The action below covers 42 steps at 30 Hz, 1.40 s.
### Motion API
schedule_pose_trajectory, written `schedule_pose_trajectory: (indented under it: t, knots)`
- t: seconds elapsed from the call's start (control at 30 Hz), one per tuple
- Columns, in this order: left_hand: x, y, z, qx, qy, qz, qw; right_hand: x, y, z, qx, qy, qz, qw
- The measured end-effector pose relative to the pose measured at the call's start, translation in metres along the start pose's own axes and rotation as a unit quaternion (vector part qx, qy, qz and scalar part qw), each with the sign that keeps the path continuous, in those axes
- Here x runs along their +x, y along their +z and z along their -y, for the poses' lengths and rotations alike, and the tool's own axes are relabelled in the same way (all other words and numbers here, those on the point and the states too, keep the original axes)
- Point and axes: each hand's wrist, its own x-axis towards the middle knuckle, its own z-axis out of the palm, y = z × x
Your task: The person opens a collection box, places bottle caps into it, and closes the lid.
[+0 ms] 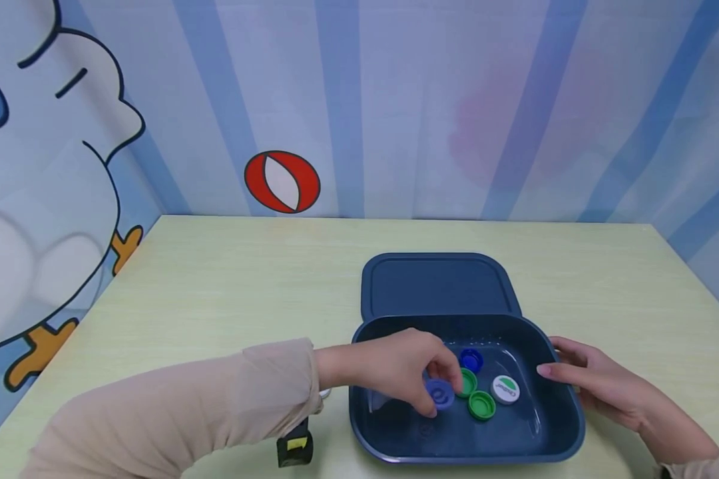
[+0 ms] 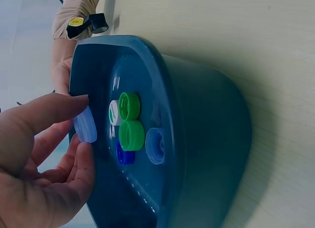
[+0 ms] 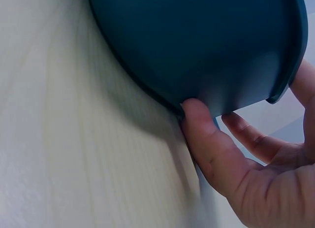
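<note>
Pale blue round plastic cap (image 1: 440, 394): between the left thumb and fingertips, above the floor of the dark blue rounded plastic tub (image 1: 548, 426).
Left hand (image 1: 403, 364): partly closed, pinching this cap.
Right hand (image 1: 608, 386): apart from it, gripping the tub's right wall, thumb over the rim.
</note>
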Motion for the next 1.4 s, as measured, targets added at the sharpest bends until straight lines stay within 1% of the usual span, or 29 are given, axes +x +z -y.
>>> schedule_pose_trajectory:
  t: [0.23,0.37,0.77,0.93,1.03,1.13,1.3,1.4]
  knots:
    - [0.011,0.005,-0.002,0.015,0.01,0.018,0.9997,0.0,0.001,0.0,-0.003,0.002,-0.002,1.0]
    - [0.016,0.008,-0.002,0.02,0.008,0.024,0.9995,0.0,0.001,0.0,0.003,-0.001,-0.001,1.0]
    - [0.027,0.018,0.006,0.016,-0.001,0.036,0.9992,0.001,-0.001,-0.001,0.001,0.001,0.002,1.0]
    - [0.03,0.025,0.008,0.037,-0.001,0.049,0.9981,0.0,-0.001,-0.001,0.003,0.0,0.005,1.0]
    - [0.032,0.03,0.009,0.049,0.007,0.066,0.9966,0.001,-0.001,-0.001,0.004,0.001,0.003,1.0]
    - [0.034,0.034,0.009,0.046,0.016,0.082,0.9955,0.0,-0.001,-0.001,0.003,0.002,0.001,1.0]
    - [0.036,0.038,0.011,0.055,0.029,0.093,0.9937,0.001,-0.001,-0.001,0.001,0.004,-0.002,1.0]
    - [0.036,0.041,0.012,0.052,0.034,0.102,0.9929,0.001,-0.001,-0.001,0.002,0.003,-0.001,1.0]
